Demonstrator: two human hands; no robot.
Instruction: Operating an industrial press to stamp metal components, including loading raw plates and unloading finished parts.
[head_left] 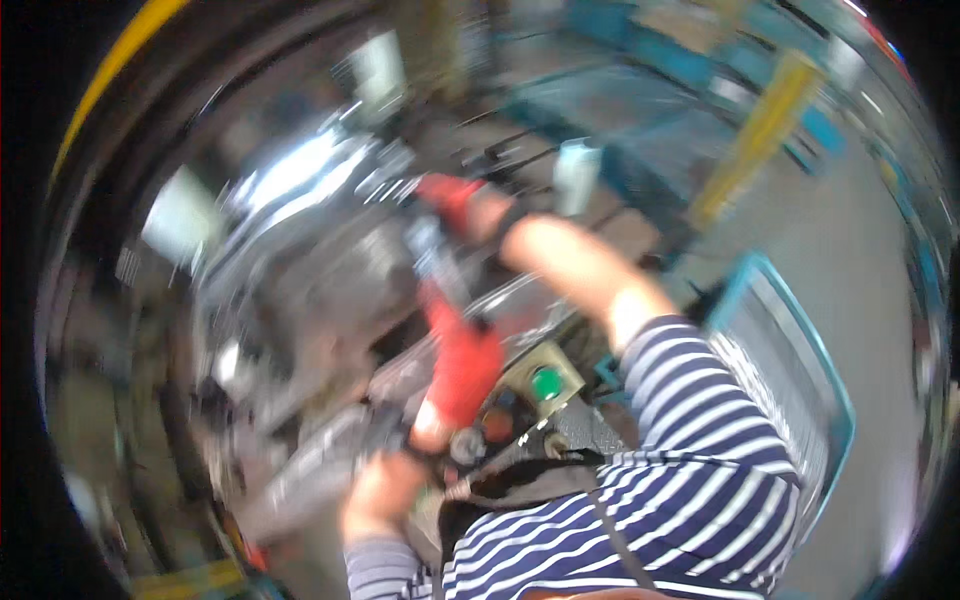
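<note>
The picture is smeared by motion. My left hand, in a red glove, reaches forward over the front edge of a large dark metal machine. A blurred grey-blue shape lies at its fingertips; I cannot make out whether it is a held part or the glove's own finger coating. Farther ahead and to the right, my right hand, also in a red glove, is stretched across the machine beside a shiny curved metal surface. Blur hides its fingers and anything in them.
A control box with a green button sits close to my body, right of my left wrist. White cylinders stand around the machine. A blue-framed mesh panel is on the right, and a yellow post rises behind.
</note>
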